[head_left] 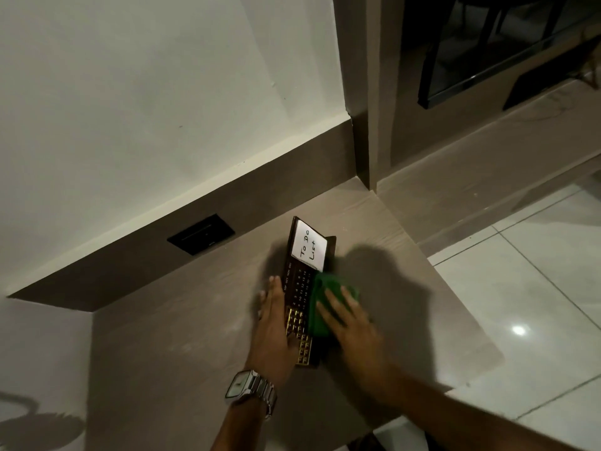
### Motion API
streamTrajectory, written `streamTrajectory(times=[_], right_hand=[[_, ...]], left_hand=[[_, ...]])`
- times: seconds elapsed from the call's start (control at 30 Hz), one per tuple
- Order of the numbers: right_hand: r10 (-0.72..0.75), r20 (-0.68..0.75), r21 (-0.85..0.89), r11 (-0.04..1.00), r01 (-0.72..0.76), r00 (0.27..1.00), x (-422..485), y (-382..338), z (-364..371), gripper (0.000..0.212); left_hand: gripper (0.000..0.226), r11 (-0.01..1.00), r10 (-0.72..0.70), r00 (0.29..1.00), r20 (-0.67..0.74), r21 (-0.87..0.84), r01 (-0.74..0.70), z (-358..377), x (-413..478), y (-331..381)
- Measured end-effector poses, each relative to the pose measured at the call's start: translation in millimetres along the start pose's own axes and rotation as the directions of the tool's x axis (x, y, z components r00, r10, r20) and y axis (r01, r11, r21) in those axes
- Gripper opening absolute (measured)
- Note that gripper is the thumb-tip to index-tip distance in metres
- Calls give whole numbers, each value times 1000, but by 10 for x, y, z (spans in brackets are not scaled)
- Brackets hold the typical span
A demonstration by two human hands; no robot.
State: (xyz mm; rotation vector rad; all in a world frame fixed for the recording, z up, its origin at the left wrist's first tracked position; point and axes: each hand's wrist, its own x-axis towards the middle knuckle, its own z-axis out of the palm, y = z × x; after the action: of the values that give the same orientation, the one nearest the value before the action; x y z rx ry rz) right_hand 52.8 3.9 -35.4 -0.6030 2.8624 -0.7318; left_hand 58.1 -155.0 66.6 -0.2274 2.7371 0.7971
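A dark brown desk calendar board lies on the beige wooden desk. It bears a white "To Do List" note, gold month and date print, and gold tiles at its near end. My left hand lies flat with straight fingers along the board's left edge. My right hand presses a green cloth onto the board's right side with fingers spread. The cloth hides part of the board.
A black wall socket plate sits in the brown backsplash at the left. A silver watch is on my left wrist. The desk ends at the right above a white tiled floor. Dark furniture stands at the top right.
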Motion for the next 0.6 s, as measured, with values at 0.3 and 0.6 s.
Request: streamTrajectory(times=[0.3, 0.6], right_hand=[[-138, -12, 7, 990, 139, 990, 37, 321, -261, 82], [21, 45, -90, 996, -17, 999, 439, 112, -292, 73]], left_hand=[[108, 1000, -7, 1000, -2, 3, 7, 8, -18, 39], [106, 1000, -16, 1000, -1, -8, 16, 0, -34, 65]])
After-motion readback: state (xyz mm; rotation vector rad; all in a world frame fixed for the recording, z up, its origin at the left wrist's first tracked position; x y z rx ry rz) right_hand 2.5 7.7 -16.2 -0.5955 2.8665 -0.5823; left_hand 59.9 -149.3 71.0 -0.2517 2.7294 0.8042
